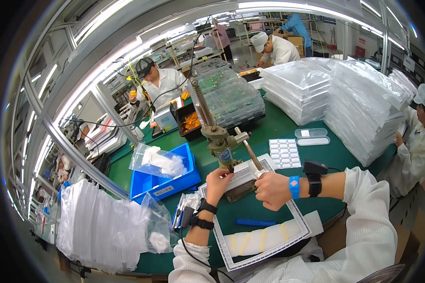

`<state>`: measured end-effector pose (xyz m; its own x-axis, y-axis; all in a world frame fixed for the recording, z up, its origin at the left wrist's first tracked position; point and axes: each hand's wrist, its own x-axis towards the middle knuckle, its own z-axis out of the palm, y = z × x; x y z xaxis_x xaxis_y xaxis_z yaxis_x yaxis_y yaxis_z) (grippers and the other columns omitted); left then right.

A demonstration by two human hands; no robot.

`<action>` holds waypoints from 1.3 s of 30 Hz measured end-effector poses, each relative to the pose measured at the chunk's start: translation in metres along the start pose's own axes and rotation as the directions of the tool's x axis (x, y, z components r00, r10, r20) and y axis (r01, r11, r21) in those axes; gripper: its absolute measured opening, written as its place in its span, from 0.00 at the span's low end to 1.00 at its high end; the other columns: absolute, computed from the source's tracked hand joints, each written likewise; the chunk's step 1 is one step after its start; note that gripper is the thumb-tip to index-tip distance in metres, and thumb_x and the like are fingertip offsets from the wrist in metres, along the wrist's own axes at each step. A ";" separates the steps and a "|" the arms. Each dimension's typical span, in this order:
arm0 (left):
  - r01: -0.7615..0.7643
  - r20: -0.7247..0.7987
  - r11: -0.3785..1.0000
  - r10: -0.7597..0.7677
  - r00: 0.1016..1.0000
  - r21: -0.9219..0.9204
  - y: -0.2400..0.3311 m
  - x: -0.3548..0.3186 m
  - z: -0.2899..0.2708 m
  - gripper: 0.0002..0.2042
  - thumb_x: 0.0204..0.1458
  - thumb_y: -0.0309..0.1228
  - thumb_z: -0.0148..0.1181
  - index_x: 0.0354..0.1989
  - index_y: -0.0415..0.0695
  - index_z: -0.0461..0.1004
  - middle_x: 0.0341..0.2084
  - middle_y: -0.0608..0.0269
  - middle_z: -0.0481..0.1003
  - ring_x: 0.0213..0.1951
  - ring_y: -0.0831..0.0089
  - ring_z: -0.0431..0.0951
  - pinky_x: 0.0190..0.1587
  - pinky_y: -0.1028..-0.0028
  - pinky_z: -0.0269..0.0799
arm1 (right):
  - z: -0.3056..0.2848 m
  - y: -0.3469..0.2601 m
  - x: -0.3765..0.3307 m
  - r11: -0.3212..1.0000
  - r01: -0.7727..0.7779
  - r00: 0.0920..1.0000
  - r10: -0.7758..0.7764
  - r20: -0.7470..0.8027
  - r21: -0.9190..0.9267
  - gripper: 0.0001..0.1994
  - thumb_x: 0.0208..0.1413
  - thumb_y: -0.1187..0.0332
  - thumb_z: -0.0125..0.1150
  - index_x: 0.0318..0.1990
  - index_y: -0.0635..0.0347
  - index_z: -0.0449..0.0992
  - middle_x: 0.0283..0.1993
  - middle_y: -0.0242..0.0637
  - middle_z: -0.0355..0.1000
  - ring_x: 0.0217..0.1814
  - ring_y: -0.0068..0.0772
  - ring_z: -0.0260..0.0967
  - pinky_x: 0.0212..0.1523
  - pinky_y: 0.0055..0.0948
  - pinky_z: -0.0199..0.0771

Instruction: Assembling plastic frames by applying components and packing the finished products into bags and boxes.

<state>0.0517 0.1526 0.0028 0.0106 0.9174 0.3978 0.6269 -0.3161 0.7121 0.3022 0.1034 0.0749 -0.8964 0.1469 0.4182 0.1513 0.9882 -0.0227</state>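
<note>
A green-grey hand press [220, 141] with a tall spring-wrapped post stands on the bench in front of me. My right hand [273, 189] is wrapped round the pale grip of its lever, which slants down toward me. Just under the ram, my left hand [218, 181] has thumb and fingers pinched together; whatever is between them is too small to make out. A white rectangular frame [269, 251] lies around the press base and reaches toward my body. Inside its near end are a white foam strip with yellow bands [262, 238] and a blue pen [255, 222].
A blue bin [167, 188] with bagged white parts sits left of the press. Bagged white sheets [97, 226] fill the near left; wrapped stacks [363, 108] rise at the right. Behind are clear trays [229, 101]. A label sheet [284, 153] lies right. Co-workers sit around the bench.
</note>
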 end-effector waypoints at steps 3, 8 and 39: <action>0.015 0.000 1.000 -0.015 1.000 0.012 0.001 -0.001 -0.002 0.12 0.43 0.33 0.72 0.31 0.37 0.82 0.25 0.53 0.81 0.29 0.61 0.82 0.35 0.68 0.76 | 0.003 0.000 0.007 0.973 0.072 0.945 0.004 0.327 -0.220 0.06 0.35 0.66 0.58 0.15 0.56 0.77 0.18 0.35 0.73 0.25 0.36 0.71 0.36 0.36 0.72; 0.006 -0.004 1.000 -0.006 1.000 -0.027 0.000 -0.001 0.001 0.12 0.43 0.32 0.72 0.31 0.34 0.82 0.26 0.53 0.81 0.29 0.65 0.82 0.35 0.70 0.76 | 0.011 -0.002 0.014 0.949 0.130 0.834 0.052 0.549 -0.288 0.09 0.35 0.63 0.58 0.17 0.56 0.80 0.17 0.39 0.74 0.22 0.39 0.73 0.33 0.34 0.65; -0.115 0.007 0.992 0.116 0.993 -0.042 0.006 0.002 -0.003 0.07 0.46 0.28 0.70 0.31 0.38 0.82 0.26 0.57 0.79 0.26 0.68 0.79 0.33 0.72 0.73 | -0.117 0.185 0.166 0.340 -0.169 0.710 0.694 -0.125 0.925 0.15 0.61 0.58 0.55 0.39 0.60 0.82 0.37 0.33 0.75 0.31 0.28 0.72 0.32 0.29 0.74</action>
<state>0.0531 0.1519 0.0095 0.0882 0.8763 0.4736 0.5885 -0.4295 0.6850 0.2296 0.3057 0.2463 -0.4791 0.7842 0.3944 -0.1825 0.3505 -0.9186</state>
